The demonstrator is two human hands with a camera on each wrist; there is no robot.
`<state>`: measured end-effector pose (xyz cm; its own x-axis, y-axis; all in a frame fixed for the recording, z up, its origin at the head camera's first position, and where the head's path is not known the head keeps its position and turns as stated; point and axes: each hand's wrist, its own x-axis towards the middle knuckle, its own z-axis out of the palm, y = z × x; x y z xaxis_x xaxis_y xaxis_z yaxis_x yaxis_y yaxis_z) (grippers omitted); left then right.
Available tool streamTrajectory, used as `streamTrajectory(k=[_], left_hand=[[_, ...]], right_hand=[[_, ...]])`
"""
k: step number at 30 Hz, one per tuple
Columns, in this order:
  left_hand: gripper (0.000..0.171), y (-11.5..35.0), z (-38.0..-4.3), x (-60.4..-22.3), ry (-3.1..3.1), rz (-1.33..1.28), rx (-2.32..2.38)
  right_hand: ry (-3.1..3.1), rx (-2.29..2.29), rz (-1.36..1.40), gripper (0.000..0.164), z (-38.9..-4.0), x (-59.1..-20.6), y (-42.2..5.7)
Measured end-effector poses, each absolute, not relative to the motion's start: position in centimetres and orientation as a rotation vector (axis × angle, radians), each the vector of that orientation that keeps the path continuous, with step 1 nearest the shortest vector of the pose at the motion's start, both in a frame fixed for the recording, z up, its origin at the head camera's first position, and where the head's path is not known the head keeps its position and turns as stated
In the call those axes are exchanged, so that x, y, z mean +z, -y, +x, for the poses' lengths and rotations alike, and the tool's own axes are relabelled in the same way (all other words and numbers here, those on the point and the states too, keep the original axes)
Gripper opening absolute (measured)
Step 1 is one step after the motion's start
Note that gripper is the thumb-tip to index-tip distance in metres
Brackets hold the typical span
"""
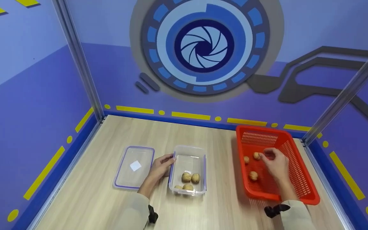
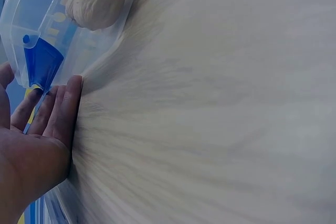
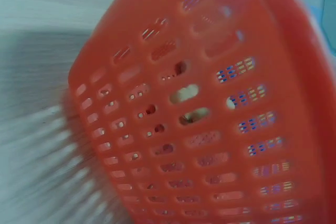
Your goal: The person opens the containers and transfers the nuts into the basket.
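A clear food container with several walnuts at its near end stands mid-table. My left hand rests against its left wall, its fairly straight fingers touching the outside in the left wrist view. Over on the right, my right hand reaches into a red plastic basket and pinches a walnut at the thumb and fingertips. Two more walnuts lie in the basket, one by its left wall and another nearer me. The basket's slotted wall hides the right hand in the right wrist view.
A clear lid with a purple-blue edge and a white square label lies left of the container. Printed panels and metal posts enclose the wooden table.
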<state>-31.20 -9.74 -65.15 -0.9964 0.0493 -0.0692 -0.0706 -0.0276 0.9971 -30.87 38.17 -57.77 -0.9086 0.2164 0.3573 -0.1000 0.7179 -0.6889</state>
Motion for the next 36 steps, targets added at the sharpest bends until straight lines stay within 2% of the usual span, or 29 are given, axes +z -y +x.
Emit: streamTrajectory(k=[8, 16, 25, 32, 36], left_hand=[[0.052, 9.8, -31.1, -65.4, -2.072, -0.058, 2.219], [0.051, 9.6, -31.2, -65.3, -2.061, -0.013, 2.238], [0.055, 9.8, -31.0, -65.0, -2.072, -0.035, 2.224], [0.052, 9.6, -31.2, -65.2, -2.141, -0.030, 2.215], [0.049, 9.5, -30.5, -63.7, -2.139, -0.013, 2.224]], right_hand=[[2.462, 1.089, 0.094, 0.029, -30.2, -55.0, -35.6], [2.320, 1.171, 0.389, 0.025, -29.1, -52.8, -29.0], [2.415, 1.100, 0.669, 0.026, -27.9, -55.8, -20.8], [2.469, 1.138, 0.767, 0.027, -27.6, -58.7, -16.8], [2.504, 1.136, 0.819, 0.028, -27.7, -59.8, -15.3]])
